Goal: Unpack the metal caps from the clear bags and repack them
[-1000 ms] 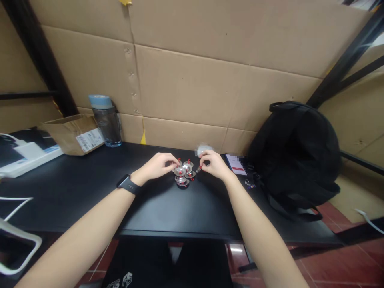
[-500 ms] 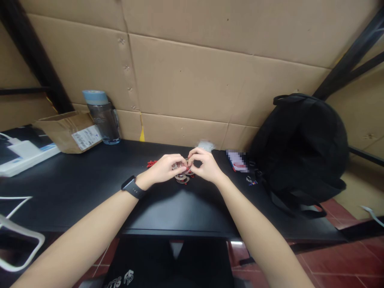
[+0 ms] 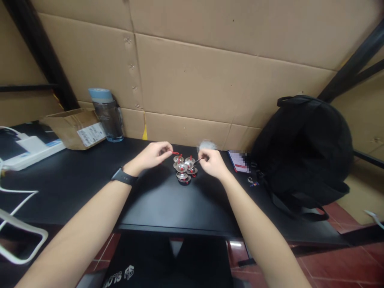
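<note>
Several small silver discs with red centres [image 3: 184,169] lie bunched on the black table [image 3: 162,200]. My left hand [image 3: 153,155], with a dark watch on the wrist, is closed in a pinch on a small red loop [image 3: 175,153] just left of the discs. To the right of them my right hand [image 3: 211,163] is closed on a thin silver pin [image 3: 197,161] that points toward the cluster.
A black backpack [image 3: 303,148] fills the table's right side, with a card [image 3: 238,161] and small keys [image 3: 251,182] beside it. At the back left stand a water bottle [image 3: 107,115] and a cardboard box [image 3: 75,128]. White cables [image 3: 18,208] lie far left.
My hands were joined over the discs half a second ago; they have now drawn apart, the left pulling the red loop to the left, the right holding the pin.
</note>
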Motion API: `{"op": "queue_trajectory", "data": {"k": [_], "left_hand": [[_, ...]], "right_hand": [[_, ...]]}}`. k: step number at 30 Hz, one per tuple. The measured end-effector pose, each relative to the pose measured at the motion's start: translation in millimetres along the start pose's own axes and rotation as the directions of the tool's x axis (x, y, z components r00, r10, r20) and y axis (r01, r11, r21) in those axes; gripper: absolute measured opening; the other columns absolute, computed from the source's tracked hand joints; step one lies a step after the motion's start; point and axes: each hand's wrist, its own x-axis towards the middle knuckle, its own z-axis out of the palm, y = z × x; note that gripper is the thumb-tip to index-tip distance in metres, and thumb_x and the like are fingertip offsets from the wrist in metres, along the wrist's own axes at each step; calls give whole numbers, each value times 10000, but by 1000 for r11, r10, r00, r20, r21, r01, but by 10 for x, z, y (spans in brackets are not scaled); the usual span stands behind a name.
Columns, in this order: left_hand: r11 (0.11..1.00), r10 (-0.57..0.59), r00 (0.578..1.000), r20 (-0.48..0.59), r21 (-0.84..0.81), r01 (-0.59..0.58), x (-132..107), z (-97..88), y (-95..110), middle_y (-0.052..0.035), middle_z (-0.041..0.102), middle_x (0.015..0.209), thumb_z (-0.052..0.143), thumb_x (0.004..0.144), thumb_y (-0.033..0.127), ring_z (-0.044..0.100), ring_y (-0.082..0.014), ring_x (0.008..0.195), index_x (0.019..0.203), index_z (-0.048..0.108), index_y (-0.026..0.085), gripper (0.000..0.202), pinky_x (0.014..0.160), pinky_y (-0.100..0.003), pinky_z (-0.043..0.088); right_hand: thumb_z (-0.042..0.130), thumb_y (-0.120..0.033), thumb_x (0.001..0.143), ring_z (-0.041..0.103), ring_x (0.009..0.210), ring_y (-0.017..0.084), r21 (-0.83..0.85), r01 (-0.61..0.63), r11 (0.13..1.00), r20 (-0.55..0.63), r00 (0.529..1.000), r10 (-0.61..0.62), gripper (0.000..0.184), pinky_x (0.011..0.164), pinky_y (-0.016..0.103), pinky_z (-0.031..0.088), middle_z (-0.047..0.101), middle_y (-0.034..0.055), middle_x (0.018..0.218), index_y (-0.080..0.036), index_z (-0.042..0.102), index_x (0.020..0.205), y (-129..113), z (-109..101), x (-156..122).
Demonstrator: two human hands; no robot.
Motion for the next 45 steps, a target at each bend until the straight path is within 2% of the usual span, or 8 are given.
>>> {"op": "queue_trajectory", "data": {"k": [5,10,17,27,31,35,40,45], "left_hand": [[977,-213,977,-24,0,213,-98,-339,-498,-43,760,834,671,797,378,697,-187,745,877,728,172,229,716,-269,525],[965,-261,958,117,37,258,-135,-413,-654,-30,778,818,693,699,328,722,-199,771,853,768,194,218,749,-266,544],[968,-248,946,207,100,232,-129,-396,-619,-29,785,797,698,674,312,718,-189,742,817,797,211,201,701,-237,525],[958,-283,916,285,141,252,-145,-428,-633,-35,793,847,707,713,392,716,-202,793,891,806,209,275,731,-244,514],[955,-288,928,236,145,259,-132,-424,-607,-45,796,899,666,769,417,719,-216,837,934,795,202,300,773,-262,517],[957,-257,954,154,175,230,-107,-371,-566,-41,790,881,647,802,401,711,-210,796,938,786,202,279,751,-266,511],[989,-114,987,109,109,102,-44,-164,-350,-38,779,896,617,854,347,702,-183,772,954,769,192,239,727,-251,501],[996,46,989,142,74,-57,-9,84,-96,-29,770,876,607,884,280,691,-165,767,923,767,194,186,728,-238,483]], "right_hand": [[452,-183,794,603,594,164,75,-311,947,-26,949,314,180,593,243,427,663,13,631,-200,604,699,495,-157,64],[444,-213,855,613,630,160,-101,-429,898,-8,903,430,226,598,237,398,698,35,694,-191,610,704,900,-184,25],[484,-154,876,651,832,177,-263,-359,896,161,899,408,174,709,235,418,738,65,918,-188,655,868,1022,-105,-35],[540,-198,936,618,849,172,-350,-248,903,141,939,312,153,770,237,421,681,66,861,-163,678,880,1111,-35,-49],[542,-251,957,622,868,193,-390,-247,887,86,950,302,199,784,268,429,678,95,904,-160,698,875,1014,-62,-40],[569,-318,976,632,964,210,-219,6,976,114,993,19,210,870,311,452,706,96,1041,-189,723,1039,626,-62,-10],[685,-264,909,638,1102,217,24,306,952,277,913,-301,264,1001,367,437,721,60,1206,-250,715,1171,59,215,-19],[613,-101,906,665,1067,213,-82,366,927,319,891,-323,259,973,356,451,757,48,1129,-262,763,1044,-29,455,-25]]}}
